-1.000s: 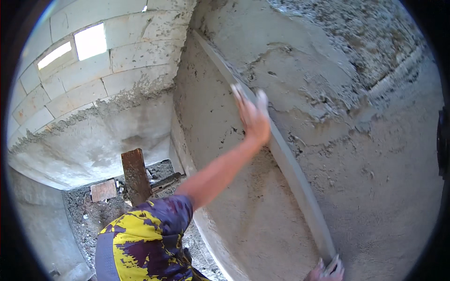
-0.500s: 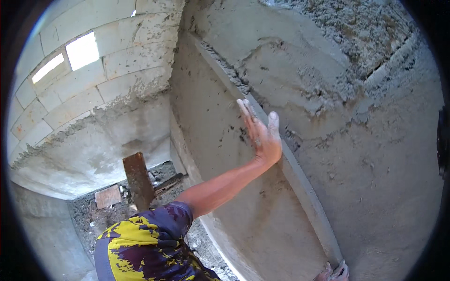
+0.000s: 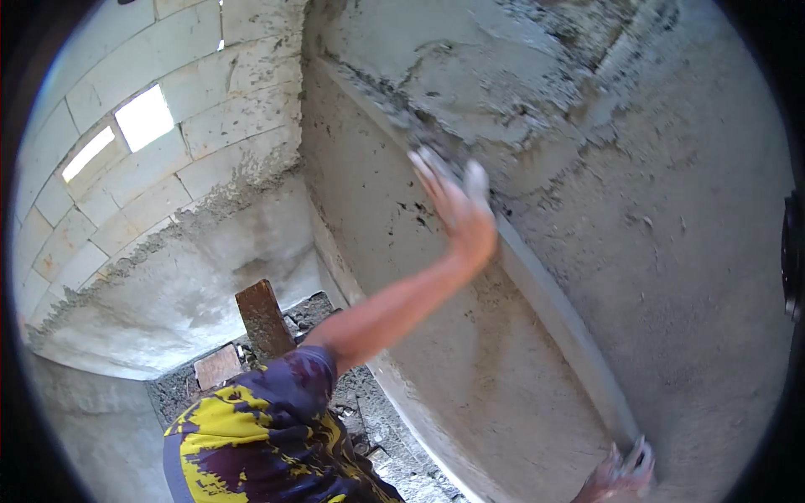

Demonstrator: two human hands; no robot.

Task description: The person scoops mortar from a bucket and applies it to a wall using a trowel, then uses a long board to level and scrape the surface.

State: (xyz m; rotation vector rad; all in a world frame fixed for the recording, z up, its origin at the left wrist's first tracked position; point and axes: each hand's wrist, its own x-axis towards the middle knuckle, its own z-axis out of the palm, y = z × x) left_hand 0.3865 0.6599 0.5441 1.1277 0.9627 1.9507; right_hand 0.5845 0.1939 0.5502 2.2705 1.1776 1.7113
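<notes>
A long, pale straightedge (image 3: pixel 558 306) lies slantwise against a grey plastered wall (image 3: pixel 671 251), from upper left to lower right. Wet mortar (image 3: pixel 436 121) is gathered along its upper side. My left hand (image 3: pixel 457 201) presses on the straightedge near its middle, fingers extended and thumb apart; motion blurs it a little. Down at the lower end, my right hand (image 3: pixel 620 474) grips the straightedge with bent fingers, partly cut off by the frame's lower edge. Below the straightedge the plaster (image 3: pixel 470 335) is fairly smooth, with some dark pits near my left hand.
A block wall (image 3: pixel 210 84) with two bright openings stands at the left, its lower part plastered. On the rubble-strewn floor beneath are an upright brown board (image 3: pixel 266 318) and a reddish block (image 3: pixel 218 367). Rough, lumpy mortar (image 3: pixel 579 33) covers the wall's upper part.
The view has shifted. Against the plaster, the straightedge's lower end and my right hand have moved to the right, toward the rougher mortar. My left hand stays pressed on the straightedge.
</notes>
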